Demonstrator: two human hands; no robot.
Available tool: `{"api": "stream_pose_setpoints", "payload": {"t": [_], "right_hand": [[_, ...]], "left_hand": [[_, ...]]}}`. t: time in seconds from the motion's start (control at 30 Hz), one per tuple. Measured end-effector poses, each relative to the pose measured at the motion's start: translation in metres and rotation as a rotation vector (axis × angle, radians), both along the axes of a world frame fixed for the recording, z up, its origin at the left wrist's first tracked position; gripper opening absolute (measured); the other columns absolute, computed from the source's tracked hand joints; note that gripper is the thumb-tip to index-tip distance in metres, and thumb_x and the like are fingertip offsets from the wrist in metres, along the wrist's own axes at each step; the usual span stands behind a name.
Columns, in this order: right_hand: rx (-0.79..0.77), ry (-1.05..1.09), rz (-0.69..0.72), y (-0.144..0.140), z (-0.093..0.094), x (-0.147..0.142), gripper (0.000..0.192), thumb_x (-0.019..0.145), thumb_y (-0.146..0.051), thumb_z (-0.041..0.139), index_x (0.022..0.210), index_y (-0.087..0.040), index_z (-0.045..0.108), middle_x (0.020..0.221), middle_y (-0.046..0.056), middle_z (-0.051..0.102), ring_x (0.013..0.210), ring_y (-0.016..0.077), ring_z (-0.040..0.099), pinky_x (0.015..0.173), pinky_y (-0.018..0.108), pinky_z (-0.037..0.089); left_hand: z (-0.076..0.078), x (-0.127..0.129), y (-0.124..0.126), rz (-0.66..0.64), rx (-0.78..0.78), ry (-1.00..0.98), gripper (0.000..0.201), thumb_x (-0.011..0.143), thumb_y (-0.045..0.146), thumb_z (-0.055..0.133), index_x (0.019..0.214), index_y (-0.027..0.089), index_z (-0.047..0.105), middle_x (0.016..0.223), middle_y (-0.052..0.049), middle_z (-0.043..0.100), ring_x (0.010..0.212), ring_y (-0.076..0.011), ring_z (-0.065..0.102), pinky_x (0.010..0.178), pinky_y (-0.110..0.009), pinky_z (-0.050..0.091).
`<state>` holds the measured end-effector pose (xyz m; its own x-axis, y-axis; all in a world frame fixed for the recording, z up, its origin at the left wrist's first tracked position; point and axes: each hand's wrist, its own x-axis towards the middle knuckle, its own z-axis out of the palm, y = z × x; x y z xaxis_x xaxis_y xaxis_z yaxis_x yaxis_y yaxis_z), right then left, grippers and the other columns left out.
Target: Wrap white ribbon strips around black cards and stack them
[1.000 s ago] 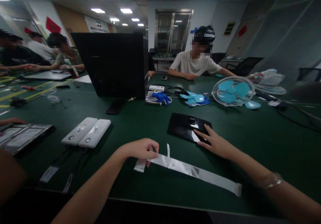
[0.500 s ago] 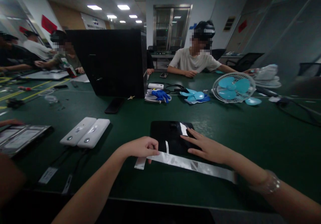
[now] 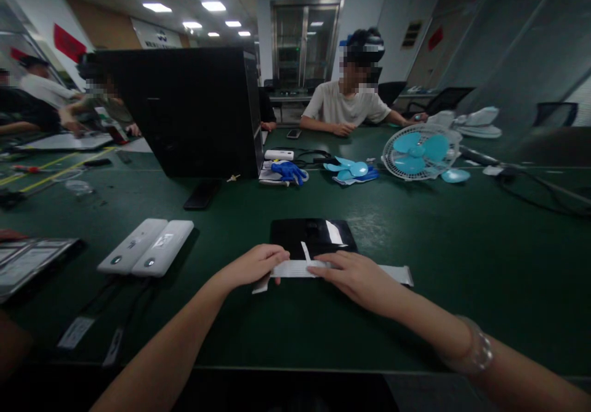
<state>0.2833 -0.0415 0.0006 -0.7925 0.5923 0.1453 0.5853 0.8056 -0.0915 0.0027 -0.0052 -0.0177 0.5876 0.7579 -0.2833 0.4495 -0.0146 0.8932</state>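
Observation:
A long silvery-white flat ribbon cable (image 3: pixel 294 269) lies crosswise along the near edge of a glossy black panel (image 3: pixel 300 232). My left hand (image 3: pixel 257 265) pinches the cable near its left end, where a short folded piece hangs below the fingers. My right hand (image 3: pixel 357 279) rests over the cable's middle, fingers stretched out toward the left and touching it. Beyond that hand, the cable's right end shows. A thin white tab stands up from the cable onto the panel. White reflections cover part of the panel's right side.
Two white power banks (image 3: pixel 161 249) with cables lie at left, near a metal-edged device (image 3: pixel 37 261). Behind are a dark phone (image 3: pixel 202 194), a black computer case (image 3: pixel 184 110), blue gloves (image 3: pixel 289 172) and a blue-bladed fan (image 3: pixel 420 152). A co-worker (image 3: pixel 346 101) sits opposite.
My right hand has come down from the panel onto the cable. The cable's right end has swung up, so it lies straighter along the panel. My left hand keeps its pinch.

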Motion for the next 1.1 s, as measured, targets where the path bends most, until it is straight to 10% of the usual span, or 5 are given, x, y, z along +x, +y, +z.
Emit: {"api": "stream_pose_setpoints", "payload": {"t": [0.7, 1.1], "right_hand": [[0.125, -0.125, -0.066, 0.023, -0.012, 0.014, 0.048, 0.089, -0.014, 0.048, 0.133, -0.033, 0.052, 0.132, 0.005, 0.054, 0.109, 0.0252, 0.056, 0.083, 0.043, 0.051], [0.095, -0.087, -0.078, 0.018, -0.002, 0.006, 0.037, 0.093, -0.026, 0.046, 0.127, -0.031, 0.06, 0.135, 0.006, 0.05, 0.129, 0.0261, 0.041, 0.108, 0.051, 0.033]], "left_hand": [[0.006, 0.007, -0.003, 0.07, 0.482, 0.457, 0.022, 0.09, 0.038, 0.051, 0.104, 0.024, 0.06, 0.084, 0.0, 0.066, 0.071, -0.015, 0.061, 0.057, -0.024, 0.04], [0.008, 0.01, -0.003, 0.082, 0.506, 0.588, 0.022, 0.088, 0.043, 0.052, 0.092, 0.024, 0.062, 0.076, 0.003, 0.065, 0.066, -0.0142, 0.06, 0.053, -0.024, 0.037]]}}
